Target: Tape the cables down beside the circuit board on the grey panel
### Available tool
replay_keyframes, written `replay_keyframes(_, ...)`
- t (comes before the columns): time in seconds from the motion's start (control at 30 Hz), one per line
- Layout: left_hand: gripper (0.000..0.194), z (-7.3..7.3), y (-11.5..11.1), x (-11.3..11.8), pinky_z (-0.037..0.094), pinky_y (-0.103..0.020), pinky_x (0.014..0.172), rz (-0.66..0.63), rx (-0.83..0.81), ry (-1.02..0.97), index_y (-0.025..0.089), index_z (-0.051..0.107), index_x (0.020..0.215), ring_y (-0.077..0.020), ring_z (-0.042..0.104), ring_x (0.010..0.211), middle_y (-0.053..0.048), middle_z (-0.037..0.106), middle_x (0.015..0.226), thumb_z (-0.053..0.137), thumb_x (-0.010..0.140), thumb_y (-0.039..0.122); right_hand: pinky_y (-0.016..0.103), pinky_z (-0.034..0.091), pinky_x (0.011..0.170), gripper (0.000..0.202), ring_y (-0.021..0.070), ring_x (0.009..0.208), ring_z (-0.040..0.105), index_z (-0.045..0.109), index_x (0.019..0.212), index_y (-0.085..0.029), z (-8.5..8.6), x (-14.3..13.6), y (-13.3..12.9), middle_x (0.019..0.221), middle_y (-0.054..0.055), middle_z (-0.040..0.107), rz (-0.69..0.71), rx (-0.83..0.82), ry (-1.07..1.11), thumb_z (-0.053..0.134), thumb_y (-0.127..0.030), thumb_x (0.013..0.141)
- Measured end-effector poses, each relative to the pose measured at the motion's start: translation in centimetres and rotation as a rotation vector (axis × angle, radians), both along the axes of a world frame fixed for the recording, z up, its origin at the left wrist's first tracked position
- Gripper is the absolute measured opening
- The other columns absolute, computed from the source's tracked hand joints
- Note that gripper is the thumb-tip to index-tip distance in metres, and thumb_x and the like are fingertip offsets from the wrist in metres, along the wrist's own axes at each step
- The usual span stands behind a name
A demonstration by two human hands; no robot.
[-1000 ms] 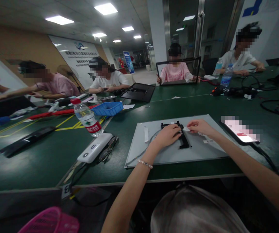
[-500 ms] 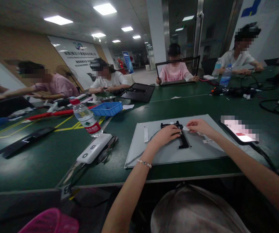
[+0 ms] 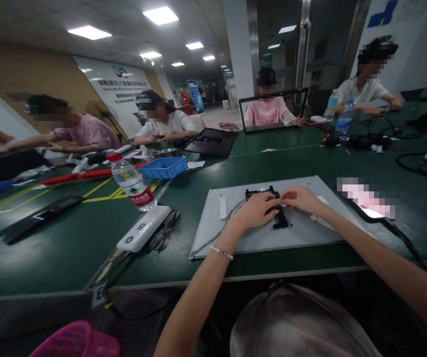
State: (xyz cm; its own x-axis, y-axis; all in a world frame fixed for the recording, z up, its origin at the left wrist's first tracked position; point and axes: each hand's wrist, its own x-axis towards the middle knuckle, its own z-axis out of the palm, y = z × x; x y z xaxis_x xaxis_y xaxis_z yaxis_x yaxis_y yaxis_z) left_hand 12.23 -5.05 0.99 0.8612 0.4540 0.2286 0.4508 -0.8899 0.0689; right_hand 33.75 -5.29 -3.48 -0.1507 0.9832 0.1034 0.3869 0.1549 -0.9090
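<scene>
A grey flat panel (image 3: 243,233) lies on the green table in front of me, with a black bracket (image 3: 281,218) on its middle. My left hand (image 3: 257,210) rests over the bracket, fingers stretched out and thumb apart, hiding part of it. Close beside those fingertips, my right hand (image 3: 302,199) pinches a small white piece of tape (image 3: 282,204), mostly covered by the fingers. A white strip (image 3: 223,206) sits on the panel's left part, near a thin grey cable (image 3: 219,235). Another white label (image 3: 322,200) shows beyond my right wrist.
Right of the panel lies a phone (image 3: 365,201) with a cable. To the left are a white power bank (image 3: 144,228), glasses (image 3: 164,230), a water bottle (image 3: 132,183) and a blue tray (image 3: 165,167). Several people sit around the table; one opposite holds a black frame (image 3: 306,106).
My right hand has moved slightly left and down with the white tape, up to my left fingertips. My left fingers have spread a little. Across the table, a person's hand has left the frame's side.
</scene>
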Motion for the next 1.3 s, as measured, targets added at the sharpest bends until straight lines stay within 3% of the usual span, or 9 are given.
replay_keyframes(0.23,0.033,-0.4,0.1,0.3,0.04,-0.036,0.098,0.005,0.007,0.002,0.022,0.056,0.122,-0.0215,0.052,0.11,-0.008,0.054,0.12,0.043,0.094,0.031,0.027,0.052,0.069,0.012,0.0177,0.074,0.066,0.07,0.083,-0.017,0.5,0.0,-0.4,0.08,0.004,0.072,0.031,0.231,-0.268,0.062,-0.023,0.077)
replay_keyframes(0.43,0.03,-0.5,0.2,0.4,0.04,-0.035,0.098,0.004,0.008,-0.007,0.02,0.058,0.118,-0.0212,0.052,0.11,-0.009,0.054,0.119,0.043,0.093,0.03,0.029,0.049,0.073,0.015,0.0179,0.076,0.064,0.073,0.084,-0.019,0.0,0.2,-0.1,0.084,0.004,0.069,0.074,0.325,-0.444,0.06,-0.02,0.076)
replay_keyframes(0.67,0.035,-0.2,0.2,0.1,0.041,-0.035,0.097,-0.022,-0.014,-0.015,0.02,0.054,0.125,-0.0216,0.053,0.11,-0.009,0.055,0.119,0.045,0.093,0.03,0.028,0.049,0.072,0.016,0.0179,0.076,0.064,0.074,0.083,-0.019,0.3,0.6,-0.3,0.083,0.004,0.07,0.089,0.321,-0.415,0.059,-0.021,0.076)
replay_keyframes(0.8,0.036,0.1,0.2,-0.1,0.041,-0.034,0.096,0.002,-0.009,-0.043,0.02,0.051,0.127,-0.0211,0.053,0.109,-0.009,0.056,0.119,0.044,0.093,0.03,0.028,0.049,0.074,0.017,0.0189,0.079,0.066,0.074,0.082,-0.019,0.7,0.7,-0.4,0.085,0.004,0.073,0.025,0.252,-0.347,0.058,-0.023,0.078)
replay_keyframes(1.07,0.034,0.7,1.3,-1.3,0.04,-0.036,0.095,0.23,0.131,-0.043,0.019,0.053,0.124,-0.0222,0.054,0.109,-0.009,0.059,0.117,0.041,0.094,0.027,0.032,0.049,0.08,0.019,0.0209,0.084,0.066,0.073,0.086,-0.018,0.9,1.0,-0.4,0.09,0.005,0.073,-0.083,0.241,-0.325,0.056,-0.025,0.08)
replay_keyframes(1.3,0.033,2.0,3.6,-4.9,0.044,-0.032,0.092,0.563,0.134,-0.101,0.019,0.058,0.119,-0.0208,0.058,0.105,-0.009,0.061,0.115,0.041,0.09,0.018,0.036,0.05,0.079,0.017,0.0217,0.086,0.064,0.072,0.088,-0.018,1.0,1.2,-0.6,0.095,0.007,0.071,-0.079,0.285,-0.367,0.057,-0.024,0.082)
